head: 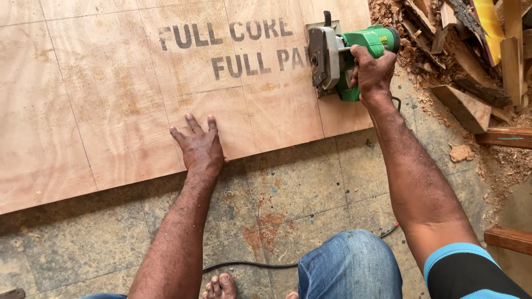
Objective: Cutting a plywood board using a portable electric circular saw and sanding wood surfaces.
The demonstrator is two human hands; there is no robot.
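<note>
While the plywood sheet (111,99) lies flat on the tiled floor (310,188), stiff, broad and probably heavy, the left hand (200,147) presses its near edge, fingers spread; the right hand (372,71) grips the green circular saw (346,52), compact and weighty, by its handle.

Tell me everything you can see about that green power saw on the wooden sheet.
The circular saw has a bright green plastic body, a grey metal blade guard and a flat base plate. It sits on the plywood sheet near the sheet's right edge, beside a thin pencilled line. The right hand grips its handle from above. A black cord crosses the floor; whether it belongs to the saw cannot be told. The blade itself is hidden by the guard.
</note>
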